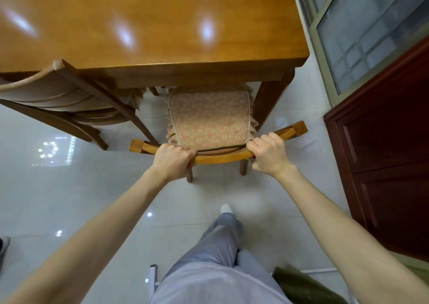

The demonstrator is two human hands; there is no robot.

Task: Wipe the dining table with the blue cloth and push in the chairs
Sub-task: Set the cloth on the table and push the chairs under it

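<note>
L hand [172, 159] + R hand [269, 153] both clamped on chair [222, 158] top rail, rail running L–R. Seat half under dining table [148, 25], table straight ahead of grip. Push fwd, hands equally near. Blue cloth not in view.

A dark red cabinet [385, 164] stands on the white tiled floor [69, 199], below a window [371, 32].

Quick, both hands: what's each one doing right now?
Left hand: closed, grip on the chair's top rail.
Right hand: closed, grip on the same rail.
</note>
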